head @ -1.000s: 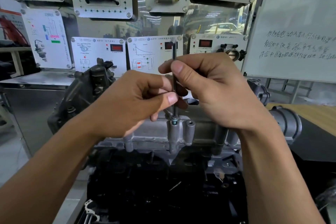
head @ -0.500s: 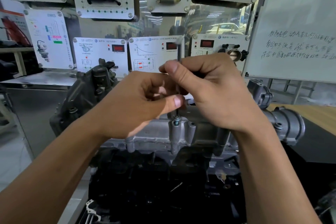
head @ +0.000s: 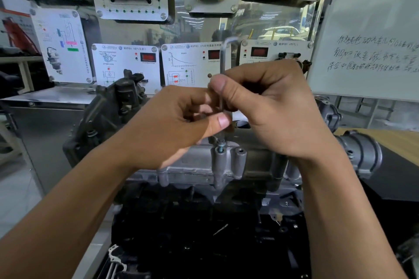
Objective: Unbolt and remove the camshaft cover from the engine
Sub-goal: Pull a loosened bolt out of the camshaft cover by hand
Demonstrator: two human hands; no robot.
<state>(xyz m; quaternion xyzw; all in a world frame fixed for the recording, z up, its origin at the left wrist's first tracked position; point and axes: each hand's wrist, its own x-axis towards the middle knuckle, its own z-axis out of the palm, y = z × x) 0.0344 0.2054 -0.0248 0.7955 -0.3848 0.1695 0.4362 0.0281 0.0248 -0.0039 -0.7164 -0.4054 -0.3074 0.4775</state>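
Note:
The grey aluminium camshaft cover (head: 199,161) lies across the top of the dark engine (head: 204,229). A bolt (head: 221,144) stands partly raised out of a boss at the cover's front edge. A thin L-shaped hex key (head: 223,59) stands upright with its tip in that bolt. My left hand (head: 172,129) pinches the key's lower shaft between thumb and fingers. My right hand (head: 269,106) pinches the shaft just above, thumb in front. The key's middle is hidden by my fingers.
Training panels (head: 127,63) with diagrams and red displays hang on the wall behind the engine. A whiteboard (head: 371,36) with handwriting stands at the right. A black housing (head: 106,115) rises at the engine's left end, and a ribbed grey intake pipe (head: 360,154) sticks out at right.
Both hands have kept their pinch on the hex key and twisted it; its bent top now points right. The bolt head sits slightly higher above the boss.

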